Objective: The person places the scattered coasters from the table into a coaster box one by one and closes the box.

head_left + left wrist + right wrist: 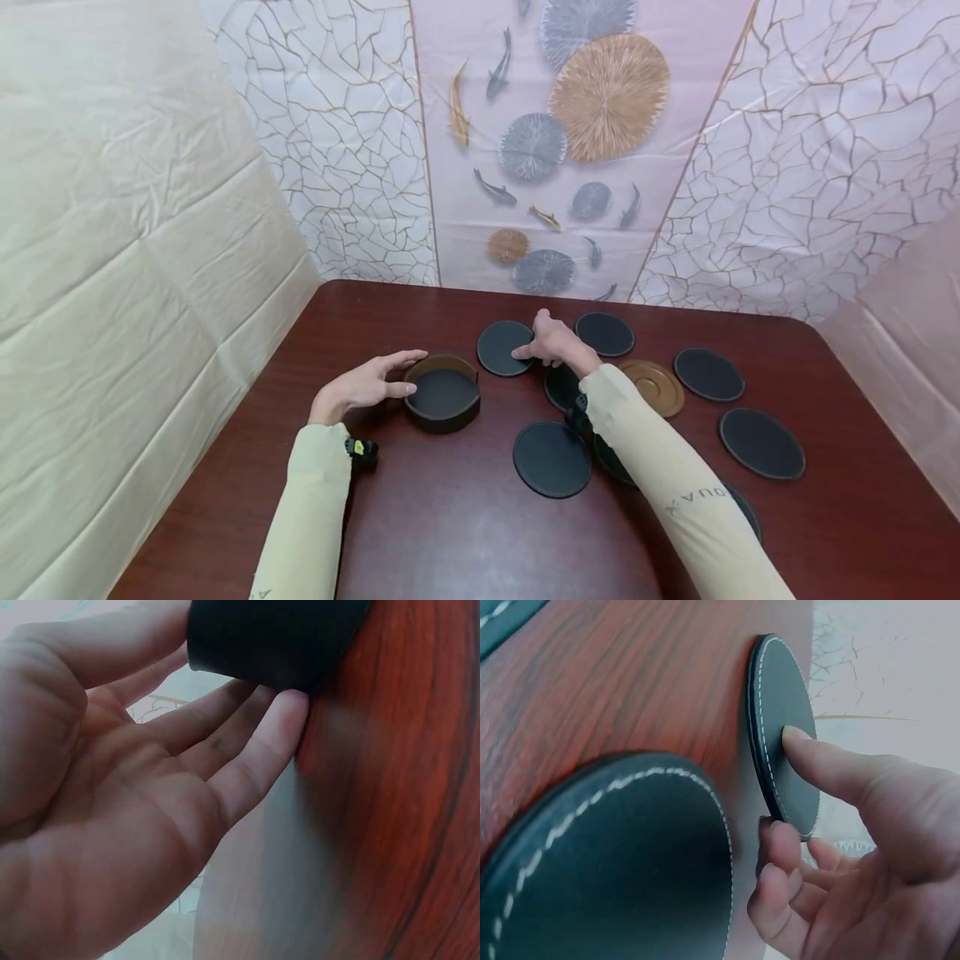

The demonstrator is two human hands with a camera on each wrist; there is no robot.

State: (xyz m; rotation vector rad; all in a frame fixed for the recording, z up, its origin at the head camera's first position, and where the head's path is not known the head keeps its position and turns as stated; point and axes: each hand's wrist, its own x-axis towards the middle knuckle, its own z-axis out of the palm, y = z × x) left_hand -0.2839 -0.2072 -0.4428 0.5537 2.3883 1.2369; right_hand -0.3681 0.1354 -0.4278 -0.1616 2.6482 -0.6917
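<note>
At the left of the table is a round black coaster holder (444,423) with a brown inside and a dark disc lying in it. My left hand (363,386) grips its left side, thumb at the near rim and fingers along the wall. In the left wrist view, fingertips reach the lower edge of the holder (262,645). Farther back, my right hand (553,340) holds a round black coaster (498,348) by its right side. The right wrist view shows the thumb on the face of this white-stitched coaster (784,690), with curled fingers at its edge.
Several more black coasters lie spread to the right, among them one near the middle (552,462), one at the back (604,335) and one far right (762,443). A brown ringed disc (651,385) lies among them. My right forearm partly covers some. Patterned cloth walls (360,150) surround the table.
</note>
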